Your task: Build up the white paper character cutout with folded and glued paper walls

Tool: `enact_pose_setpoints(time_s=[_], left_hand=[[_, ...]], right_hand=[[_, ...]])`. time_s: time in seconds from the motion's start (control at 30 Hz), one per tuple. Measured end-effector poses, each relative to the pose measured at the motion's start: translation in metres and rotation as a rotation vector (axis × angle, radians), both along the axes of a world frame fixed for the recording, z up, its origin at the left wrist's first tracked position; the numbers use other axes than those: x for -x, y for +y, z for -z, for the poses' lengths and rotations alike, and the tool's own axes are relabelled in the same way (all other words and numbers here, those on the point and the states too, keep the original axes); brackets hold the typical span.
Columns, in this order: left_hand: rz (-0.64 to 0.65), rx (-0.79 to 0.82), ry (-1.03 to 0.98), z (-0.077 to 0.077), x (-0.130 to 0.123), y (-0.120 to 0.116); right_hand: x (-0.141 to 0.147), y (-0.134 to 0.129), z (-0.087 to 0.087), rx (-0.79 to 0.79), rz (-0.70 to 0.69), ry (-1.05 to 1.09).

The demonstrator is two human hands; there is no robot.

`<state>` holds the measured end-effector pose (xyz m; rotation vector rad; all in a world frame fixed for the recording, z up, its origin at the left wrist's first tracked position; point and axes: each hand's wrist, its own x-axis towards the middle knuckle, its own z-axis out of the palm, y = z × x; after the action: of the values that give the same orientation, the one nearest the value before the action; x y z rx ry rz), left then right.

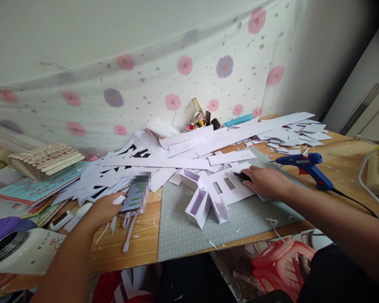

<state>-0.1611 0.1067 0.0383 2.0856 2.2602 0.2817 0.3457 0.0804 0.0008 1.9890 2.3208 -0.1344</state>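
Note:
My left hand (105, 207) is closed around the edge of a phone (134, 197), tilted up over the wooden table, its screen lit and partly blurred out. On the other side, my right hand (267, 183) rests on a white foam board (241, 194) with rectangular window cutouts. Its fingers are closed on a black utility knife (241, 175), partly hidden by the hand. Small open white foam board boxes (199, 206) stand at the board's near left edge, on the grey cutting mat (189, 240).
A blue glue gun (306, 164) lies right of my right hand, its cord trailing. White strips and scraps (183, 162) spread behind the mat. At left are a craft-stick model (47, 160) and a white jar (28, 252). A red plastic basket (281, 265) stands below the table edge.

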Motion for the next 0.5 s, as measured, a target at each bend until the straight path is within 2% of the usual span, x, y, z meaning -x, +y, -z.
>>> enact_pose_setpoints(time_s=[0.2,0.5], left_hand=[[0.048,0.122,-0.090,-0.007,-0.008,-0.006],[0.038,0.093,-0.163,-0.008,-0.010,-0.015]], right_hand=[[-0.001,0.001,0.000,0.008,0.003,-0.010],[0.000,0.000,0.001,0.003,-0.007,-0.009]])
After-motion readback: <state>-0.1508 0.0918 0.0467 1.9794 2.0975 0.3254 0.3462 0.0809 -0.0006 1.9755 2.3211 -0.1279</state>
